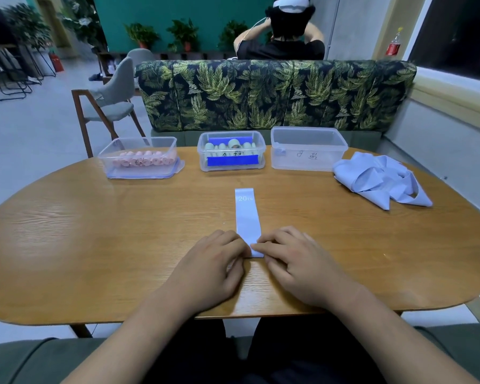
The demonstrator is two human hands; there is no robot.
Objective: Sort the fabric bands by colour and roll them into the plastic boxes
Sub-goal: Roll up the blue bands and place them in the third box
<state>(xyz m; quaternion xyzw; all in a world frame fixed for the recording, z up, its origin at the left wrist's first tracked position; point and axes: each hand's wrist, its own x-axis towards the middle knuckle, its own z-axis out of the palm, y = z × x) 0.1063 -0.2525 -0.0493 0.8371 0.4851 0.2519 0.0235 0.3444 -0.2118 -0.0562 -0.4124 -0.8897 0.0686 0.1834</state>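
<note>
Your left hand [214, 261] and right hand [297, 261] sit side by side at the near edge of the counter [94, 245]. The fingers of both curl onto the near end of a pale blue band [247, 214] and pinch it from either side. The band lies flat and straight, running away from you, with "20 LB" printed at its far end.

It looks thin, soft and light, so expect it to slide on the smooth wood and spring open if you let go. Take it at the two near corners, tuck the first turn tight, and keep the edges square as you roll.

Farther off to the right, a loose pile of blue bands [380, 180] lies crumpled. Along the far edge stand three clear boxes. The left box [140, 159] holds pink rolls, the middle box [231, 153] holds pale rolls, and the right box [308, 149], nearest the pile, looks empty, so it is probably where this roll goes.
</note>
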